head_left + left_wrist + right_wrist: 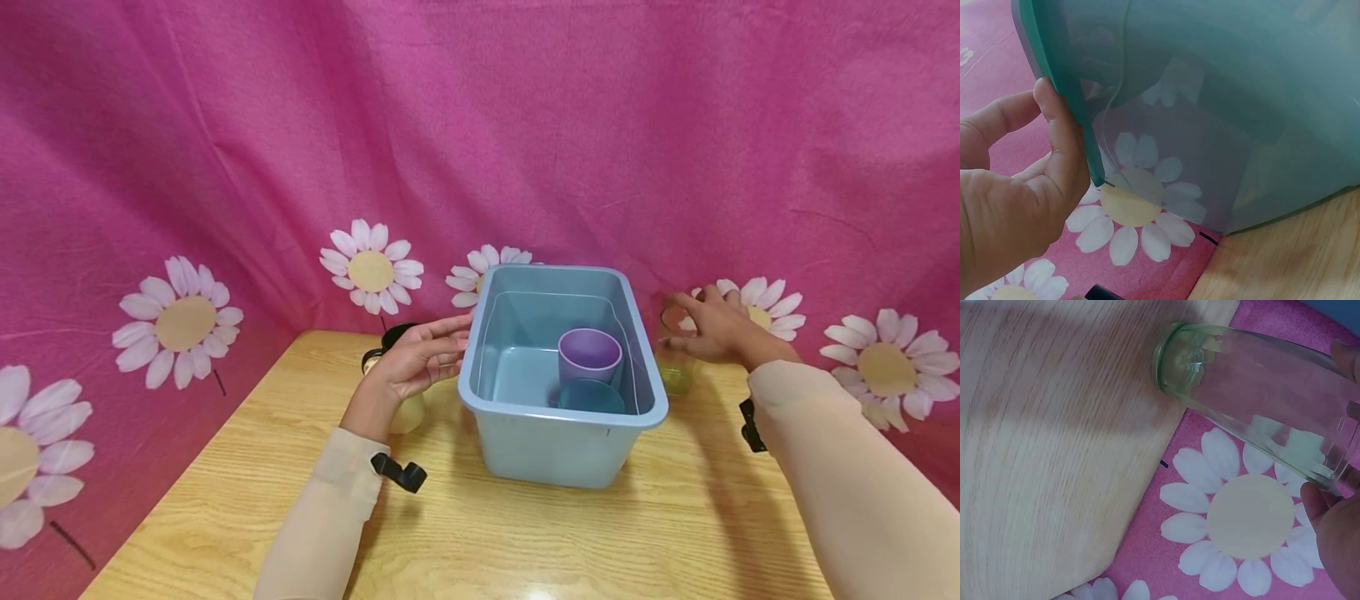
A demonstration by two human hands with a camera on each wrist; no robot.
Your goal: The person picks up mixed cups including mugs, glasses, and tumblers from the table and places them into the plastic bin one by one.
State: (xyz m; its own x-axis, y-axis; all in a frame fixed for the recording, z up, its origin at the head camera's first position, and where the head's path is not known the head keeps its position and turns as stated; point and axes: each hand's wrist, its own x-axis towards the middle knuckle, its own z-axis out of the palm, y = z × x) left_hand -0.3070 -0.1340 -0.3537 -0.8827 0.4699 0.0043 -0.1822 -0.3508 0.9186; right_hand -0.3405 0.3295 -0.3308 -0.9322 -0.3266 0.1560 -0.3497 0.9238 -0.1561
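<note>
Fingers round its mouth, the right hand (712, 325) grips an upright, green-tinted clear glass jar (1254, 394) at three o'clock from the blue plastic bin (551, 446). The left hand (420, 358), fingers extended, touches the bin's nine-o'clock side.

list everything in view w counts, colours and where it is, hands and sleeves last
table: 1, light wood, under the bin
cloth: pink, behind the table
daisies: several, white with pale yellow centres, on the cloth
bin: 1, grey-blue, on the table
purple cup: 1, purple, inside the bin
round container: 1, teal, inside the bin, nearer the camera
glass: 1, clear greenish, right of the bin
partly hidden item: at least 1, cream and black, left of the bin
wrist devices: 2, black, one per wrist
sleeves: 2, beige, on both arms
left hand: 1, at the bin's left rim
right hand: 1, holding the glass
</note>
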